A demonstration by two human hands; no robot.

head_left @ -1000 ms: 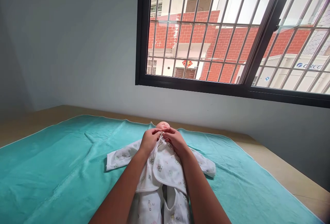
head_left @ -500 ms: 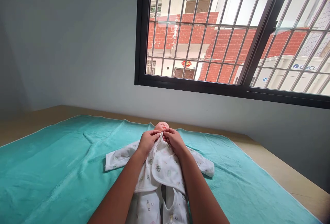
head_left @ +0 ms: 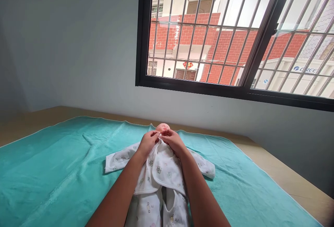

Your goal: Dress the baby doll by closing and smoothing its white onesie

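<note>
A baby doll (head_left: pixel 163 126) lies on its back, head toward the wall, dressed in a white printed baby jacket (head_left: pixel 167 171) with both sleeves spread out sideways. My left hand (head_left: pixel 148 141) pinches the jacket's neckline from the left, just under the doll's chin. From the other side my right hand (head_left: pixel 172 139) pinches the same collar edge, its fingertips meeting those of the left. The front panels overlap below my hands. White printed pants (head_left: pixel 150 208) cover the legs, partly hidden by my forearms. Whatever fastening sits between the fingertips is too small to make out.
A turquoise blanket (head_left: pixel 60 164) with some wrinkles lies under the doll. Around it shows a wooden tabletop (head_left: pixel 287 166), which runs up to a grey wall (head_left: pixel 78 46). Above is a black-framed window (head_left: pixel 193 85) with metal bars.
Both hands stay at the collar, and the fingertips have shifted slightly left with the pinched cloth. The whole view has moved a little. Doll and blanket lie as before.
</note>
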